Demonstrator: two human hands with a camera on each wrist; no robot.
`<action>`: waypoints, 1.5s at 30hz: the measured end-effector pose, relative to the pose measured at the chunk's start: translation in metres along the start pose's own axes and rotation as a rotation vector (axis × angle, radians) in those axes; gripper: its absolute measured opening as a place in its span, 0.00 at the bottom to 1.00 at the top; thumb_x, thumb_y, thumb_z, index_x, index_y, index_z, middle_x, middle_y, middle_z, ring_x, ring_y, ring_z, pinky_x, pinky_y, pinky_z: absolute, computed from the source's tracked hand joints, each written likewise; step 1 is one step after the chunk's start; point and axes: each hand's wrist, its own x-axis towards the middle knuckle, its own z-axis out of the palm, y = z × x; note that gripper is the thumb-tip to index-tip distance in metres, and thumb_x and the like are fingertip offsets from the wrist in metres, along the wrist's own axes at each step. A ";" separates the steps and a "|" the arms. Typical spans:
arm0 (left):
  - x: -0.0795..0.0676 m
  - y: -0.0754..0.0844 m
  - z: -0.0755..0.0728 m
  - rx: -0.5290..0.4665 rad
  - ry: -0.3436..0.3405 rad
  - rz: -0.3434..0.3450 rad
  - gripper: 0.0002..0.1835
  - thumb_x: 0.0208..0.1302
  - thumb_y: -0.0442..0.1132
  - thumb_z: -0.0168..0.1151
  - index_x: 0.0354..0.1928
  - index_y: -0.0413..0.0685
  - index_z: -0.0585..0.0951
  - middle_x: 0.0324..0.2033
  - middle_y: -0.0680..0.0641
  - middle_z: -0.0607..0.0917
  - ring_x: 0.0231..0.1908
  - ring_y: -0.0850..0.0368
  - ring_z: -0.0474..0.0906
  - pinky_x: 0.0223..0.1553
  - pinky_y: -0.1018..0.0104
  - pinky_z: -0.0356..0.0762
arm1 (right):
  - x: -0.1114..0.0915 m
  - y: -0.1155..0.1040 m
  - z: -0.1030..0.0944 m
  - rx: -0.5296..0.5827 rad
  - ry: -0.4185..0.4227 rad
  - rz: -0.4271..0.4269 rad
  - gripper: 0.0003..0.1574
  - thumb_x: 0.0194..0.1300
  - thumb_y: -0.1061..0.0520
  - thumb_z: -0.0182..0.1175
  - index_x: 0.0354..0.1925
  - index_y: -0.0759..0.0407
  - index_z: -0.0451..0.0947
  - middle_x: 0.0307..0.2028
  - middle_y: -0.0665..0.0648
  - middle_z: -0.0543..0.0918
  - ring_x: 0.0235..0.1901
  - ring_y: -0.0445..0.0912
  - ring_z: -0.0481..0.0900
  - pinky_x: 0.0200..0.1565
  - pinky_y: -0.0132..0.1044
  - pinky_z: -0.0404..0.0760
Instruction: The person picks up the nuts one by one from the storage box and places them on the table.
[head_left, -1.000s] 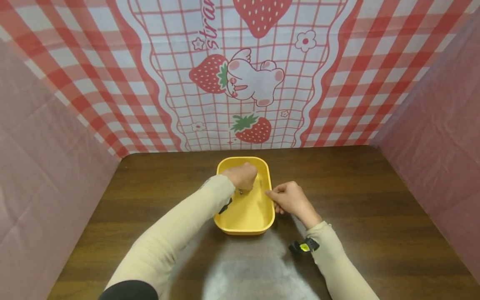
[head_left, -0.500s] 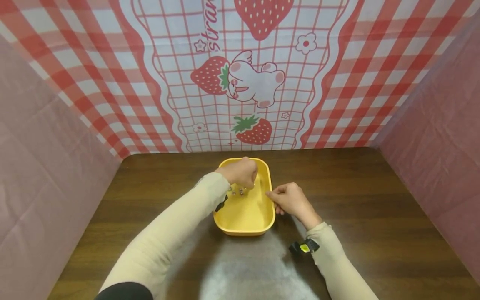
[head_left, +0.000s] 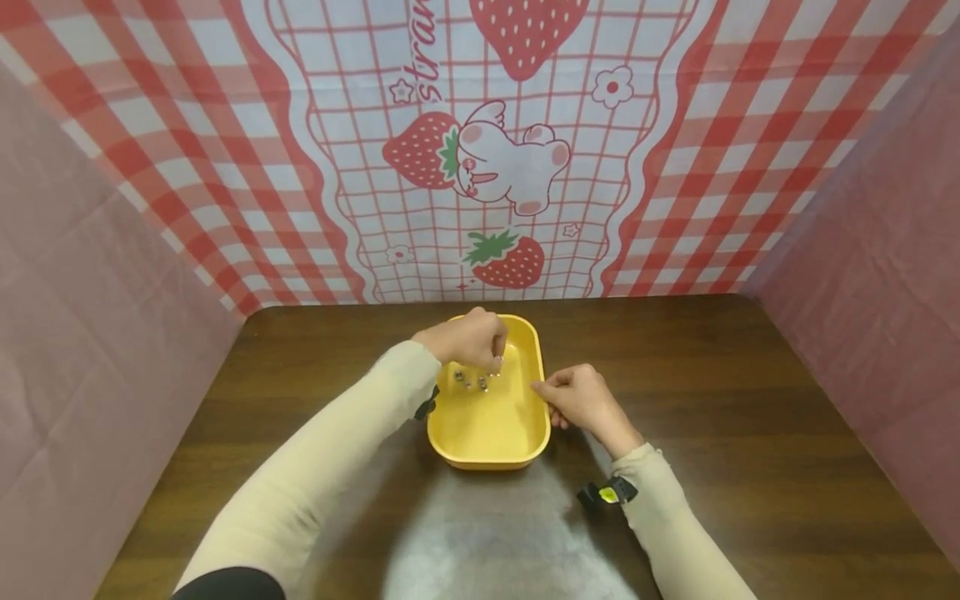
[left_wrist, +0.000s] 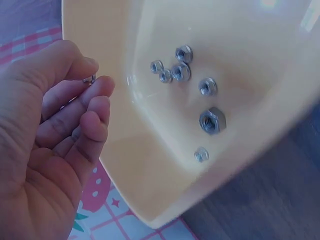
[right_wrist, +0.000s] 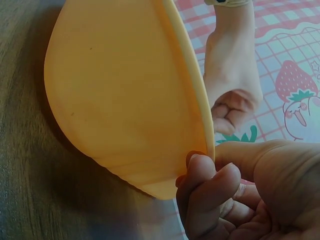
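My left hand [head_left: 467, 340] is over the far part of a yellow plastic tub [head_left: 491, 429]. In the left wrist view, its thumb and forefinger pinch a small shiny metal nut [left_wrist: 89, 79], partly covered by the fingertips. Several silvery flange nuts lie loose on the tub's floor, among them a larger hex nut [left_wrist: 212, 121] and a small pale one [left_wrist: 201, 154]. At the tub's right side, my right hand [head_left: 585, 400] grips the rim between thumb and fingers. The right wrist view has those fingers [right_wrist: 200, 180] against the outer wall.
The tub stands on a dark wooden table [head_left: 697, 400]. Behind the table hangs a red-and-white checked cloth [head_left: 292, 208] with strawberries on it, and pinkish cloth walls [head_left: 885, 250] close both sides.
My left hand has risen and shifted left and back from the tub's floor, uncovering the nuts lying there. The right hand keeps its place on the rim.
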 end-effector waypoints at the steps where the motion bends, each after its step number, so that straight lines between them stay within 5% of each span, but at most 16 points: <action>1: -0.001 0.000 -0.001 0.002 -0.006 0.000 0.05 0.57 0.38 0.73 0.28 0.51 0.83 0.31 0.54 0.85 0.36 0.57 0.77 0.37 0.68 0.80 | 0.000 0.000 0.000 0.004 0.000 0.002 0.18 0.71 0.52 0.66 0.33 0.67 0.86 0.16 0.55 0.80 0.14 0.43 0.76 0.20 0.35 0.79; 9: -0.013 -0.009 -0.007 -0.014 0.003 0.017 0.03 0.58 0.37 0.71 0.30 0.49 0.84 0.29 0.53 0.87 0.27 0.60 0.79 0.32 0.70 0.82 | -0.001 -0.001 0.002 0.013 0.002 0.006 0.18 0.70 0.51 0.66 0.31 0.65 0.86 0.16 0.55 0.80 0.13 0.43 0.76 0.19 0.33 0.77; 21: -0.025 -0.016 -0.012 -0.059 0.032 0.015 0.02 0.57 0.36 0.69 0.30 0.48 0.84 0.31 0.51 0.87 0.31 0.58 0.81 0.37 0.68 0.83 | -0.001 -0.001 -0.001 -0.003 0.009 0.009 0.18 0.70 0.51 0.66 0.31 0.64 0.86 0.15 0.54 0.80 0.13 0.43 0.76 0.20 0.33 0.77; 45: -0.065 -0.054 -0.018 -0.197 0.253 -0.067 0.02 0.59 0.37 0.70 0.34 0.48 0.87 0.32 0.50 0.89 0.35 0.57 0.85 0.40 0.64 0.86 | -0.002 -0.001 0.000 0.015 0.010 0.011 0.17 0.70 0.53 0.66 0.31 0.65 0.86 0.16 0.56 0.80 0.13 0.44 0.76 0.19 0.32 0.77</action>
